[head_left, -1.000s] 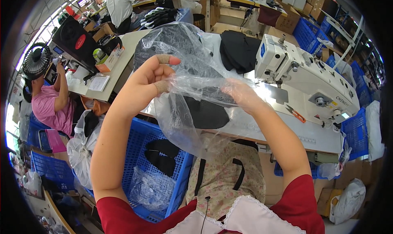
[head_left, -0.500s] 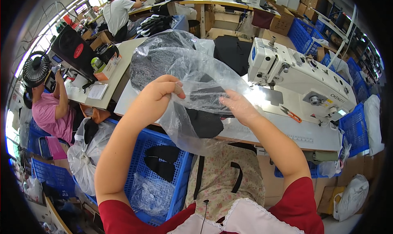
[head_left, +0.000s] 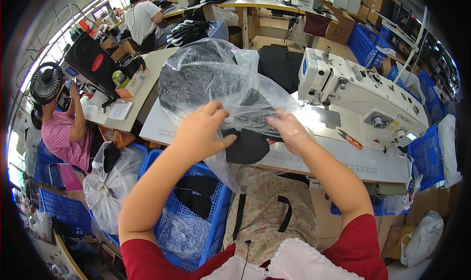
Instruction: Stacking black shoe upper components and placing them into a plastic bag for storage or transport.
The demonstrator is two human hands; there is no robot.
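Observation:
A large clear plastic bag (head_left: 216, 79) with dark fabric inside hangs over the near edge of the sewing table (head_left: 343, 155). My left hand (head_left: 203, 130) grips the bag's open edge from the outside. My right hand (head_left: 289, 128) is inside the plastic, its fingers covered by the film, holding the other side of the opening. A black fabric piece (head_left: 248, 145) lies on the table just below the two hands. The white sewing machine (head_left: 358, 98) stands right of my right hand.
A blue crate (head_left: 196, 201) with black fabric and plastic sits below my left arm. A tied white bag (head_left: 105, 182) stands to its left. A person in pink (head_left: 64, 133) sits at the left beside a fan (head_left: 45, 81). Orange snips (head_left: 351, 140) lie on the table.
Both hands have come down toward the table with the bag. The bag's opening now sits lower, over the black piece.

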